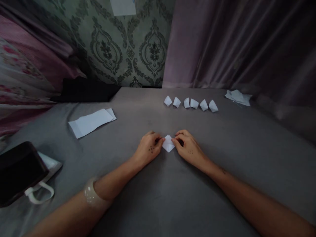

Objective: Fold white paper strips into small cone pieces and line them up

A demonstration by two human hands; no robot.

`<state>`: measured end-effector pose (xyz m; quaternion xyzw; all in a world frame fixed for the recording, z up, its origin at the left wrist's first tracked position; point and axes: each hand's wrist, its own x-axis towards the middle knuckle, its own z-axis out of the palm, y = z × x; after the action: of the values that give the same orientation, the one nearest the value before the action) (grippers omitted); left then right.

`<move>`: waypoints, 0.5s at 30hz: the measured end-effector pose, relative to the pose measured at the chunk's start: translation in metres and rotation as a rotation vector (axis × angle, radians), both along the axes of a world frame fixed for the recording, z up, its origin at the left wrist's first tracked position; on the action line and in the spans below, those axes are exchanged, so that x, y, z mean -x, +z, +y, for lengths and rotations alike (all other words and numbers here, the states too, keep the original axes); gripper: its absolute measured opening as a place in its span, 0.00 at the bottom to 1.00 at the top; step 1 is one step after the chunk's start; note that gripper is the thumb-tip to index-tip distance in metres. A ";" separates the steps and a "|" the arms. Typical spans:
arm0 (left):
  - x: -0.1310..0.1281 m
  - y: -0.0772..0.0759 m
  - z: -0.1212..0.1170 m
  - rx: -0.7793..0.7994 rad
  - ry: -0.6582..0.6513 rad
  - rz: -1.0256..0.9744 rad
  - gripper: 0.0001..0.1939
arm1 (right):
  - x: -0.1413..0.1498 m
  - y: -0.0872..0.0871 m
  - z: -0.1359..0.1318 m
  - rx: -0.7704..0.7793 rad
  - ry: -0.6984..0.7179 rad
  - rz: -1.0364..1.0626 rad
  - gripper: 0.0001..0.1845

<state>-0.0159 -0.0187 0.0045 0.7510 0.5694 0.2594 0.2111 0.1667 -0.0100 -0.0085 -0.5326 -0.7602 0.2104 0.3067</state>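
Observation:
A small white folded paper (168, 144), diamond-shaped with crease lines, is held low over the grey cloth in front of me. My left hand (149, 147) pinches its left corner between thumb and fingers. On the opposite corner, my right hand (189, 146) has the same kind of pinch. Beyond the hands stands a row of several folded white paper shapes, among them a left-hand one (168, 101) and a right-hand one (213, 106).
White paper strips (92, 121) lie at the left. Crumpled or stacked paper pieces (238, 97) rest at the far right. A dark phone-like device (22, 172) with a white loop (40, 194) is at the near left. Black cloth (86, 89) lies by the wall.

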 end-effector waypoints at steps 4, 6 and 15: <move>-0.003 0.005 0.000 0.079 0.018 -0.062 0.10 | 0.000 -0.002 0.001 0.016 0.016 -0.017 0.11; -0.003 0.007 0.000 0.109 0.009 -0.105 0.08 | -0.002 -0.001 0.000 0.019 0.039 -0.013 0.09; 0.003 0.010 -0.002 0.138 -0.057 -0.118 0.11 | -0.011 -0.001 -0.002 0.029 0.066 0.040 0.06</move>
<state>-0.0185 -0.0203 0.0141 0.7340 0.5508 0.2574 0.3027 0.1774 -0.0115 -0.0091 -0.5075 -0.7680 0.2419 0.3068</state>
